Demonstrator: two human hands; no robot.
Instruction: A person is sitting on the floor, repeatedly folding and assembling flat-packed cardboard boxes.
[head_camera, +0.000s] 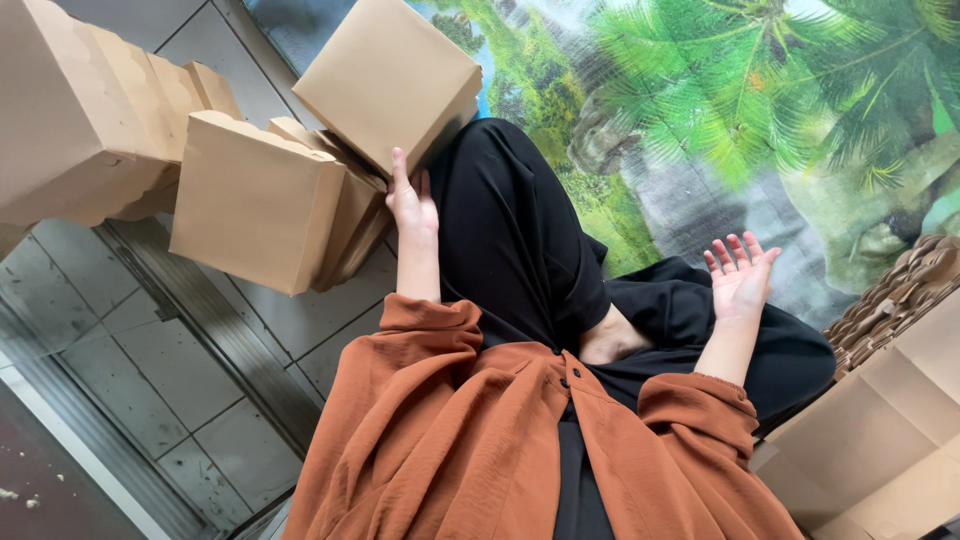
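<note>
Orange sleeves (440, 420) lead out: left hand (412, 205) flat against cardboard box (390, 80) edge, right hand (740, 275) open, empty.

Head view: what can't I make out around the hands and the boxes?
- Left hand: fingertips hidden behind the tilted brown box; grip unclear.
- Stack of folded boxes: count hidden by the front one.
- Flat cardboard pile: cut off by the right edge.
- Right hand: open, empty.

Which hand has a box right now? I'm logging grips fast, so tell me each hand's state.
Left hand: fingers open, pressed against the brown cardboard box, no closed grip.
Right hand: open, palm up, holding nothing.
</note>
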